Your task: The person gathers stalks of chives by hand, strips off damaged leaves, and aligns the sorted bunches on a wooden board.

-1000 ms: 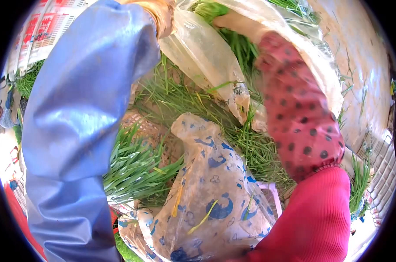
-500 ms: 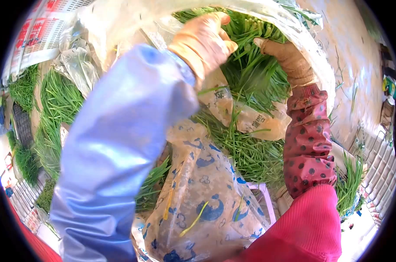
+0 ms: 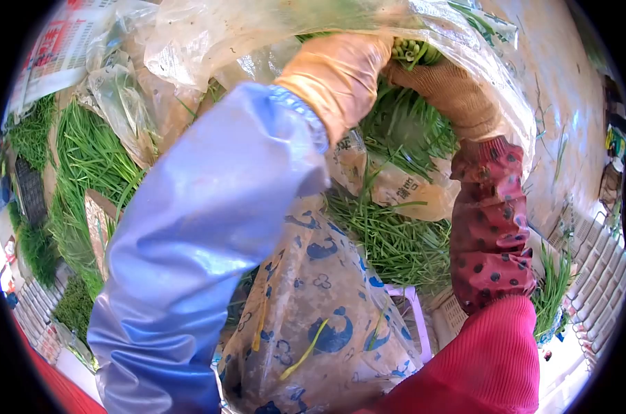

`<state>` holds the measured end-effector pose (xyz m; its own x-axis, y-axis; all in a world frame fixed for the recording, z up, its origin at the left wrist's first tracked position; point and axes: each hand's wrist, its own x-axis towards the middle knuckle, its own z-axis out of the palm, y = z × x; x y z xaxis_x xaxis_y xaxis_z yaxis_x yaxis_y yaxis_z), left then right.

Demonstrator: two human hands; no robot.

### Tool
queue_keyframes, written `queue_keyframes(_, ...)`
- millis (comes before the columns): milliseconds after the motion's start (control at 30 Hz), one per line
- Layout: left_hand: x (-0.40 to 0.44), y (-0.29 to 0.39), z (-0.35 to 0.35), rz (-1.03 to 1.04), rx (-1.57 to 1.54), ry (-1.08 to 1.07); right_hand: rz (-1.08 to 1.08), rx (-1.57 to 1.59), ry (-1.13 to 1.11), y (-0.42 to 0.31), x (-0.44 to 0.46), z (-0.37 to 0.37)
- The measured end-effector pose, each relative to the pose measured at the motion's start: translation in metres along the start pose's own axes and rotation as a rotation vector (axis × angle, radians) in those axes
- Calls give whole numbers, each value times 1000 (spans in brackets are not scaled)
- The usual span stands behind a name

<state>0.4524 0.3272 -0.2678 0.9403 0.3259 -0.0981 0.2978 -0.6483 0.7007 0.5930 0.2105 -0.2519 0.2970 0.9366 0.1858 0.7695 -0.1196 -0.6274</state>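
Both my hands are in gloves inside the mouth of a large clear plastic bag [image 3: 216, 27]. My left hand [image 3: 344, 76], in an orange glove below a blue sleeve, reaches to the green stalks; its fingertips are hidden by the bag film. My right hand [image 3: 451, 93], in a brown knit glove below a dotted red sleeve, curls round a bundle of green stalks [image 3: 415, 52], cut ends up. More green leaves [image 3: 406, 131] lie in the bag beneath my hands.
Loose green blades [image 3: 395, 241] lie below the bag. A whale-print plastic sheet [image 3: 313, 310] covers the near middle. More greens [image 3: 92, 152] lie at left. Crates stand at the upper left [image 3: 57, 55] and right [image 3: 589, 269], beside wet floor [image 3: 554, 90].
Since half a second ago, my left hand has moved slightly right and in under the bag film. My right hand has closed in around the stalk bundle. Earlier, my left arm was further left.
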Motion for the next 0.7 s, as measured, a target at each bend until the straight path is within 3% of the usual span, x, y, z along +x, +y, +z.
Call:
queue_keyframes(33, -6, -5, -7, 48, -60, 62, -91, -109, 46, -1, 2, 0)
queue_keyframes(100, -16, -11, -20, 194, -233, 249, -14, 78, 6, 14, 2, 3)
queue_keyframes(133, -15, -5, -21, 199, -217, 414, 236, 409, 47, 22, 0, 6)
queue_keyframes(167, -12, -9, -16, 197, -217, 415, 486, 739, 85, 30, -2, 10)
queue_keyframes(233, -4, -14, -7, 505, -332, 476, 479, 730, 132, 38, -3, 11)
queue_keyframes(267, -13, -3, 0, 168, -383, 331, 274, 476, 134, 39, -1, 7)
queue_keyframes(300, -11, -2, 5, 166, -383, 333, 70, 222, 134, 40, 2, 4)
queue_keyframes(367, -8, -8, 21, -108, -703, 485, 190, 242, 109, 33, 0, 0)
queue_keyframes(400, -5, -14, 30, -5, -569, 534, 134, 210, 126, 39, -1, 2)
queue_keyframes(500, 8, -8, 40, 33, -262, 451, 85, 252, 199, 30, -5, 8)
queue_keyframes(567, 19, 0, 44, 23, -125, 352, 66, 225, 48, 21, -6, 5)
queue_keyframes(700, 28, 6, 41, 31, -23, 239, 322, 582, -8, 24, -13, 13)
